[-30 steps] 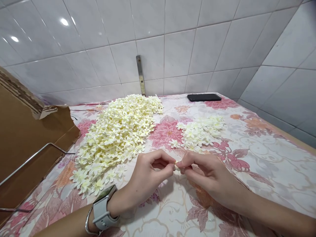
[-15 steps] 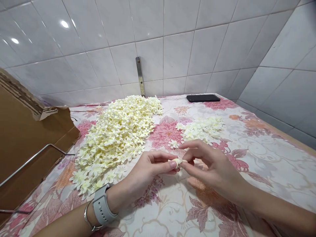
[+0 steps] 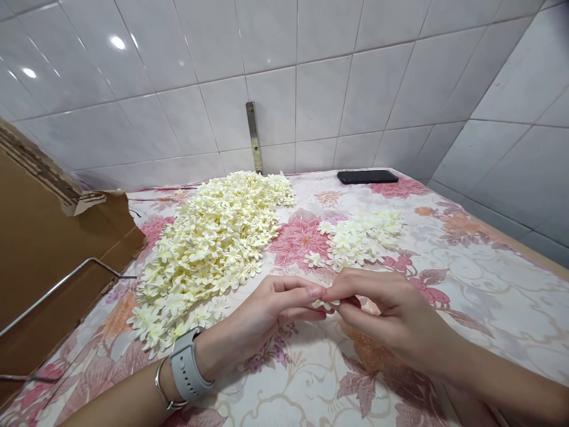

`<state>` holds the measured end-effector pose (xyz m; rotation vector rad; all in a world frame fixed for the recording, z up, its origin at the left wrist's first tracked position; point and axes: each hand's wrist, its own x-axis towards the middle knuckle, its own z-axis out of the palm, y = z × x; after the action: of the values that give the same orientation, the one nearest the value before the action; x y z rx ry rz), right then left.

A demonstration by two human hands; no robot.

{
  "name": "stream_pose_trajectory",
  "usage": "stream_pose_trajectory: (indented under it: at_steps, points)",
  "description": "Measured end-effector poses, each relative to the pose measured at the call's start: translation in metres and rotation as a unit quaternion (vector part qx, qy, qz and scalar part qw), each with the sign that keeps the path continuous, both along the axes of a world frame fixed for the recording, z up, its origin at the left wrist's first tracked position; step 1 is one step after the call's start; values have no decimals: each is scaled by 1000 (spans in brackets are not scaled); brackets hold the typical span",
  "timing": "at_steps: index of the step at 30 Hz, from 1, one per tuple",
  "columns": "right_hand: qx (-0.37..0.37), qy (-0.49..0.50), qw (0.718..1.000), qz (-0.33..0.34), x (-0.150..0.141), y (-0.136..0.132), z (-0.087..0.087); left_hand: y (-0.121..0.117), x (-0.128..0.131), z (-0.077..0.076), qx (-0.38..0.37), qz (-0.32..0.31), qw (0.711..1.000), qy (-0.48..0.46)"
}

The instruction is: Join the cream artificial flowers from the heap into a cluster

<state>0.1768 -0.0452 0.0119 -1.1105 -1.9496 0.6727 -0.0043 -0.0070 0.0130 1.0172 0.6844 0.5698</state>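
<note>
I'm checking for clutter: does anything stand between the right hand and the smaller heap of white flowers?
Nothing visible does; only patterned tablecloth shows between the right hand and the smaller heap. One loose flower lies by the heap's left edge, off the direct line.

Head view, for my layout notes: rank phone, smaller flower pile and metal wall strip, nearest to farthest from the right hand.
1. Smaller flower pile, beyond the right hand.
2. Phone, straight ahead, farther back.
3. Metal wall strip, back left.
</note>
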Motion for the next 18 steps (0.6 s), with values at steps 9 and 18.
stream_pose_trajectory:
  at_steps: [9,18]
  points:
    - [-113,71,991,4,0,5,3,0,2,-2,-6,60,996,61]
    - [-281,192,940,35,-3,7,-5,-4,3,2,99,51,987,117]
